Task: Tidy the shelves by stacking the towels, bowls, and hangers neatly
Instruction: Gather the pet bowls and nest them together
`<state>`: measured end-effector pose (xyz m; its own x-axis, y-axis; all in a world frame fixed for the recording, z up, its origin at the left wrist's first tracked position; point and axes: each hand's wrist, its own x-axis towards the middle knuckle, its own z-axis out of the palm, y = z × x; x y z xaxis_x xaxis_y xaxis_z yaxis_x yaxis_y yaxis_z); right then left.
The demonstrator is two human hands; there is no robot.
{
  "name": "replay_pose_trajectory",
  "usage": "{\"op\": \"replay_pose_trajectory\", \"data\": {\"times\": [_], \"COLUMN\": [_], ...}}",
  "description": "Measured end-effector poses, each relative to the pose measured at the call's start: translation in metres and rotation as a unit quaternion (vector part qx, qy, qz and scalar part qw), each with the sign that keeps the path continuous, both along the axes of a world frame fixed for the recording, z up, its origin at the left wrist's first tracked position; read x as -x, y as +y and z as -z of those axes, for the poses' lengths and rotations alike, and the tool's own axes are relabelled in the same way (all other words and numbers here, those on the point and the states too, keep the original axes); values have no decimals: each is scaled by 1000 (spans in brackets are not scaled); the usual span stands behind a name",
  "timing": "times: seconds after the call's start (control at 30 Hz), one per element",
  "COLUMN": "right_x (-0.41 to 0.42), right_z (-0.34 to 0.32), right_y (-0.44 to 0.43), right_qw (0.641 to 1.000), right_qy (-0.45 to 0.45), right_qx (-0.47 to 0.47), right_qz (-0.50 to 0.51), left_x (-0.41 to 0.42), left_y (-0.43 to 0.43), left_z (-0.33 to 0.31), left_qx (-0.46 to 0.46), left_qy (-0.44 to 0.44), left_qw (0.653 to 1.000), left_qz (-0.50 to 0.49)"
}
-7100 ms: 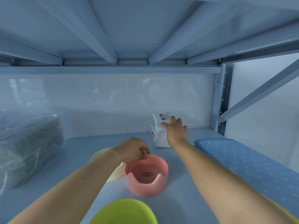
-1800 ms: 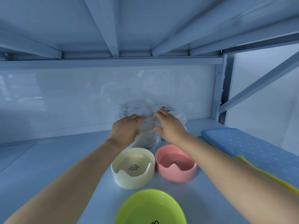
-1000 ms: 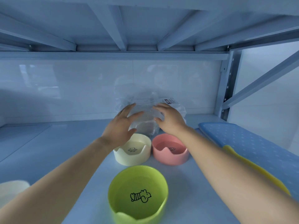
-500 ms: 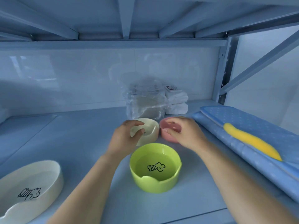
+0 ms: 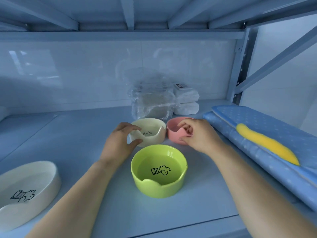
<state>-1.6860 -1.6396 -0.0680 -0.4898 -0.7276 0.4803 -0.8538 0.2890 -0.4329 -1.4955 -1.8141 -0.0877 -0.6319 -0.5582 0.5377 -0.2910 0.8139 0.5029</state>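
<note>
Bowls first: two small ones sit side by side, almost touching, at mid-shelf, and each has a hand on it.

Left hand (image 5: 120, 143) grips the cream bowl (image 5: 154, 142). We note the thumb against the near outer wall and the fingers hooked over the far-left rim. A paw print shows on the bowl's floor.

Right hand (image 5: 200, 136) pinches the pink bowl (image 5: 171, 134) at its near rim, fingers curled down inside and thumb on the outer wall. The hand covers most of this bowl's right side.

Just in front of both, between the forearms, stands the larger green bowl (image 5: 159, 184), upright, with a small striped animal drawn inside. We cannot tell whether it touches the cream one.

Far left, well apart from these, we log a wide white bowl (image 5: 42, 184) with a similar drawing, partly cut by the frame edge.

Behind the small bowls, near the back wall, is a crinkled clear plastic bundle (image 5: 151, 102). Contents are too blurred to read. Beside it on the right sits a stack of two white folded packs (image 5: 186, 100), with a label on the top one.

Along the right side of the shelf (image 5: 77, 134) lies a blue dotted pad (image 5: 257, 121) carrying a long yellow patch (image 5: 264, 145). A diagonal brace (image 5: 274, 54) crosses above it.
</note>
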Motion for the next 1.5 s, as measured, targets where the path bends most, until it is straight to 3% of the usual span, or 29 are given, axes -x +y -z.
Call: {"op": "replay_pose_trajectory", "data": {"times": [0.23,0.57,0.83,1.0,1.3,1.4,1.5], "right_x": [4,9,7,10,8,0,-1], "right_z": [0,-7,-9,-9,-12,-11,-16], "right_y": [0,1,0,8,10,7,10], "right_qw": [999,999,999,997,998,1000,999], "right_qy": [-30,-42,-48,-74,-62,-1,-28], "right_qx": [11,4,4,18,-12,-11,24], "right_qz": [-2,20,19,23,28,8,-30], "left_x": [7,9,11,22,23,19,14], "left_y": [-2,3,6,11,9,8,5], "left_z": [2,6,6,-3,3,5,1], "left_qx": [-62,-65,-37,26,-116,-76,-23], "left_qy": [19,27,13,-30,28,-6,-22], "left_qw": [998,996,998,999,991,995,997], "left_qz": [8,61,53,33,54,68,65]}}
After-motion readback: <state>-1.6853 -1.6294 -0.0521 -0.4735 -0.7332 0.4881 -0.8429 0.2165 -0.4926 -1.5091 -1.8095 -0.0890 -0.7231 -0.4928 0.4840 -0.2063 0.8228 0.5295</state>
